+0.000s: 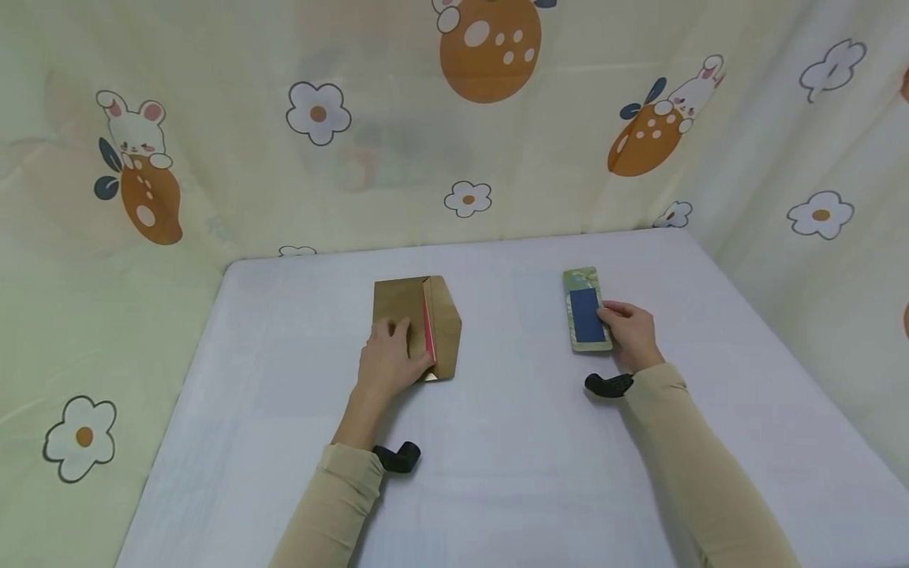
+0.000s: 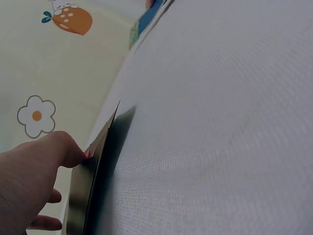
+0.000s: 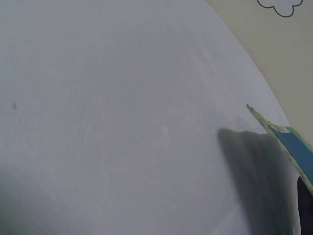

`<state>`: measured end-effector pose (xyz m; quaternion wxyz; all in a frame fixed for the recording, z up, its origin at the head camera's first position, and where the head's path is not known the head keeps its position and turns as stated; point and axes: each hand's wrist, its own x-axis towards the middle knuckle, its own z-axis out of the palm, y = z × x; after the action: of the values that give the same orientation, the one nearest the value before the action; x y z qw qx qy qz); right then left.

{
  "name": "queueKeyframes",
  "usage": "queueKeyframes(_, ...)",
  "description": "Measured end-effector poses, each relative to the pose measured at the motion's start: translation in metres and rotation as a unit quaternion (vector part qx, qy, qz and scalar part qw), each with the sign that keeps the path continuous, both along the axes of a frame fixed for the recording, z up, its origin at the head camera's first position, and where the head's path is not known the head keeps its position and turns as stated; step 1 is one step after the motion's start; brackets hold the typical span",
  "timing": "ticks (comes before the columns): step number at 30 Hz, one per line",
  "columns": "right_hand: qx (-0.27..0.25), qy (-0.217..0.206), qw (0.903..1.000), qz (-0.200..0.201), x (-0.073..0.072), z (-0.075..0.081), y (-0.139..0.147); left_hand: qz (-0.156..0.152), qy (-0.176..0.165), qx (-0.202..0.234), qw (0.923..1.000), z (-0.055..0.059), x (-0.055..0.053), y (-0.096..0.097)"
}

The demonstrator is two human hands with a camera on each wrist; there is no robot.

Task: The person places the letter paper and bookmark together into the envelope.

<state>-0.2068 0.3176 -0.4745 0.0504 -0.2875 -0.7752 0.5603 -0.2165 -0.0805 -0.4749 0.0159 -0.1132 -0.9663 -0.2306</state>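
Note:
A brown paper envelope (image 1: 398, 298) lies on the left part of the table, its pointed flap (image 1: 447, 327) folded out to the right. Along its mouth shows a red strip (image 1: 428, 319). My left hand (image 1: 389, 359) grips the envelope from above, thumb at the mouth beside the red and fingers bent over the body. In the left wrist view the envelope (image 2: 83, 191) stands tilted, with a shadow beneath. My right hand (image 1: 632, 335) pinches the right edge of a narrow green-patterned card (image 1: 584, 278) with a dark blue panel. The card (image 3: 293, 147) casts a shadow on the cloth.
A white cloth covers the table (image 1: 497, 473). Behind and along the sides hangs a pale curtain (image 1: 398, 197) printed with flowers and rabbits. A black wrist-worn piece (image 1: 398, 457) sits at the left cuff and another (image 1: 608, 385) at the right.

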Motion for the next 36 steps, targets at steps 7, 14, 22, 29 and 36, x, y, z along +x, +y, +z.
queueKeyframes(7, -0.003, -0.001, 1.0000, 0.000, 0.000, 0.003, -0.013, 0.002, 0.004, -0.002, 1.0000, 0.000, 0.001, 0.000)
queueKeyframes(14, 0.009, 0.004, 0.9999, 0.009, -0.001, 0.001, -0.020, 0.003, 0.007, -0.002, 1.0000, 0.000, 0.001, 0.001)
queueKeyframes(22, 0.014, 0.002, 0.9997, 0.020, 0.000, 0.002, -0.022, 0.004, 0.011, -0.002, 0.9999, 0.000, 0.002, 0.000)
queueKeyframes(29, 0.009, 0.001, 0.9999, 0.014, -0.001, 0.003, -0.024, 0.003, 0.009, 0.002, 1.0000, 0.001, 0.002, 0.000)
queueKeyframes(36, 0.006, 0.002, 0.9998, 0.016, 0.000, 0.004, -0.026, 0.003, 0.005, -0.001, 1.0000, 0.001, 0.001, 0.000)
